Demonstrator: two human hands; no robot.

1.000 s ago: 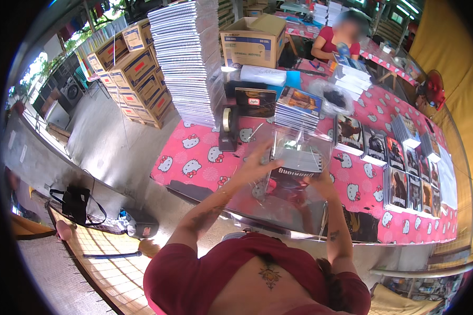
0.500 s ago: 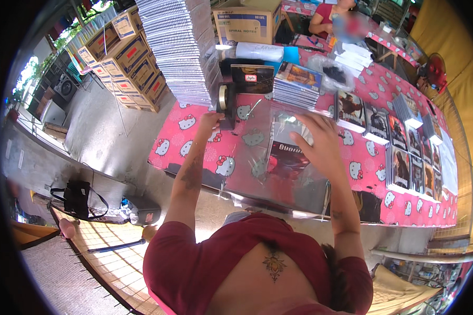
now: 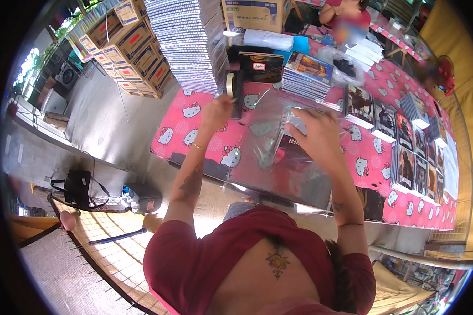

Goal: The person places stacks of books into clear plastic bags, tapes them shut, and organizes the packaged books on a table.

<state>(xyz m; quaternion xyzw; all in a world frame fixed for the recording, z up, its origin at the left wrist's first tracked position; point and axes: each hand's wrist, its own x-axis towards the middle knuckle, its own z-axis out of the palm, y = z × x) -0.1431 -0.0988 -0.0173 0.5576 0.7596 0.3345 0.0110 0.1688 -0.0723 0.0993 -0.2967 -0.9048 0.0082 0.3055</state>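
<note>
My left hand (image 3: 220, 109) is at the black tape dispenser (image 3: 236, 108), which carries a roll of pale tape (image 3: 230, 85). Its fingertips are drawn together by the dispenser's side; whether tape is between them is hidden. My right hand (image 3: 320, 136) lies with fingers spread over a dark-covered notebook (image 3: 286, 143), pressing on clear plastic film around it. The hand hides much of the cover. Beneath it, a clear sheet (image 3: 278, 181) covers the near part of the table.
A tall stack of spiral notebooks (image 3: 186, 50) rises behind the dispenser. Small notebook stacks (image 3: 307, 76) stand beyond my right hand, with several rows of covered notebooks (image 3: 407, 165) rightward on the pink patterned table (image 3: 360, 168). Cartons (image 3: 136, 58) are piled at left. Another person (image 3: 347, 21) sits across.
My left hand has moved up and right along the dispenser. My right hand has lowered slightly onto the notebook, its fingers more curved. The whole view has shifted a little.
</note>
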